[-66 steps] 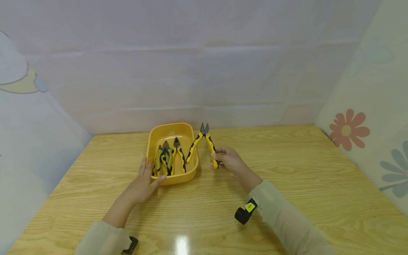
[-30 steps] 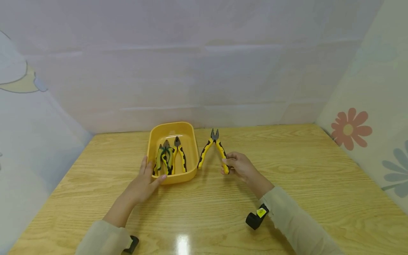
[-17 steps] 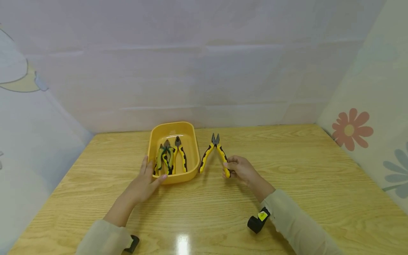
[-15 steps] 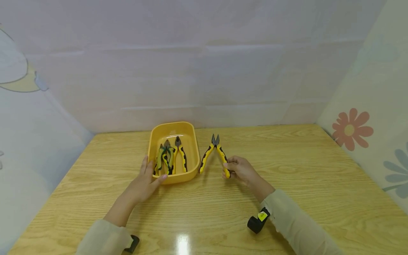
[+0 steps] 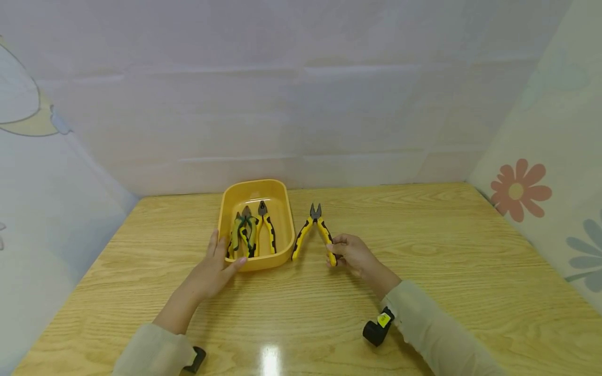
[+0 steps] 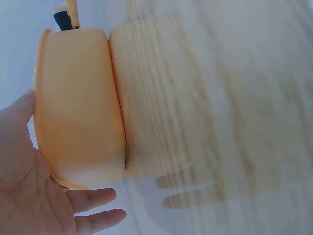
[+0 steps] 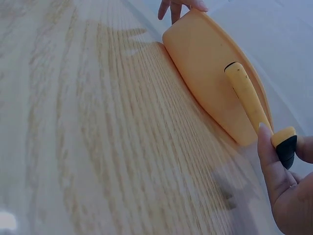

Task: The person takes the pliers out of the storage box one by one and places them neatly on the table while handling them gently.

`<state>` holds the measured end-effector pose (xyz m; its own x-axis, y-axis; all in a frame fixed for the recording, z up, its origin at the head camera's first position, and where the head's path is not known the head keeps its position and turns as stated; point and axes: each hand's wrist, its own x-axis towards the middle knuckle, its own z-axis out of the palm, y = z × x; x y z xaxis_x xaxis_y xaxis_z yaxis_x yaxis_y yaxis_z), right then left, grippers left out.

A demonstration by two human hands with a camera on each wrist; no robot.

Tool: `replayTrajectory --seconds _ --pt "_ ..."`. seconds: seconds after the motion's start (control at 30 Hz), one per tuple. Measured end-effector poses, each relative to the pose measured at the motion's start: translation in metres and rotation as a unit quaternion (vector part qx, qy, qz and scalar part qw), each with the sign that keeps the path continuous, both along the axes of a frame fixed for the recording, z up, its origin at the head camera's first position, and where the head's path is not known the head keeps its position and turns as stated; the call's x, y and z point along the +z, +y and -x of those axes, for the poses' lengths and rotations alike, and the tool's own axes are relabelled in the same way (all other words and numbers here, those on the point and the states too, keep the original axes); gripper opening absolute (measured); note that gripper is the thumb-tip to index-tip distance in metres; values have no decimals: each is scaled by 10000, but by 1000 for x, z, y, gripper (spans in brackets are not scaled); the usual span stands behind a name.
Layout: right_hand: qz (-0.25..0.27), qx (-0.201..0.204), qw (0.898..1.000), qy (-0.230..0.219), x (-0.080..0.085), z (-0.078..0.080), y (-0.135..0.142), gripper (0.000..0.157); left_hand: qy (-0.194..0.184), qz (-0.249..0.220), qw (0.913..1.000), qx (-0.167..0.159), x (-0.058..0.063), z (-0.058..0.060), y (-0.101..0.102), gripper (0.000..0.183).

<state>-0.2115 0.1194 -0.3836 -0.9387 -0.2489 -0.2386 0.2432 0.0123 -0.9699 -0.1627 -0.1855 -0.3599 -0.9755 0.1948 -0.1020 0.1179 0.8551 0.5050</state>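
Note:
In the head view, combination pliers (image 5: 324,231) with yellow-black handles stand spread just right of a yellow plastic tub (image 5: 263,265). My right hand (image 5: 354,254) pinches the end of their right handle between thumb and fingers; the left handle hangs free beside the tub wall. The right wrist view shows the handle ends (image 7: 247,95) close up, overlapping the tub. My left hand (image 5: 209,272) rests at the tub's near left corner, thumb on the rim and fingers straight along the side. Several more pliers (image 5: 262,210) lie inside, some overlapping.
The tub stands on a wood-grain table (image 5: 423,235), near its back edge. A pale cloth wall (image 5: 301,104) rises behind it, with patterned walls at both sides. A black wrist camera (image 5: 376,331) is strapped below my right hand.
My right hand has carried the pliers out from over the tub, rightward and then down toward me, with a slight drift left lately. My left hand has stayed on the tub.

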Motion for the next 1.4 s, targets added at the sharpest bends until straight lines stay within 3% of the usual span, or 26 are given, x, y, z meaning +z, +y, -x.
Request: replayTrajectory --seconds 1.4 --pt "48 -471 9979 -431 -18 14 -16 16 -111 -43 9999 58 2 2 1 82"
